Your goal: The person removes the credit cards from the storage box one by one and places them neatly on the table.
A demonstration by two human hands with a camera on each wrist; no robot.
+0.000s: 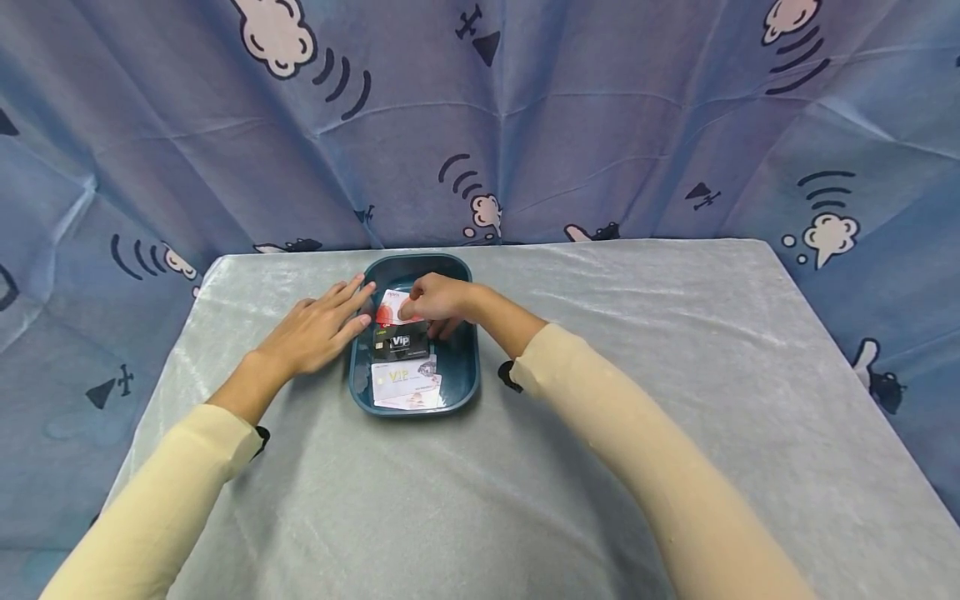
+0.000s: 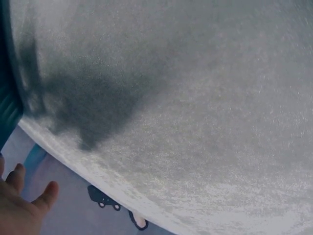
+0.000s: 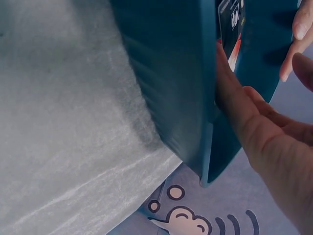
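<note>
Left hand (image 1: pixel 317 333) straight-fingered, tray (image 1: pixel 460 367) beside it; right hand (image 1: pixel 447 302) touches red card (image 1: pixel 388 309) beneath, pinch unclear; likely light, stiff, slippery; best held by edges.

Apparent room above tray's near end (image 1: pixel 459 388)

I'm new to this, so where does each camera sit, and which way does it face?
Head: worn on the head, facing forward and down at the blue tray; left hand, right hand and sleeves show.
Left wrist: worn there, facing mostly grey cloth; part of that hand shows.
Right wrist: worn there, facing the tray's side; that hand reaches in.
Head and right wrist share the black Vip card.
</note>
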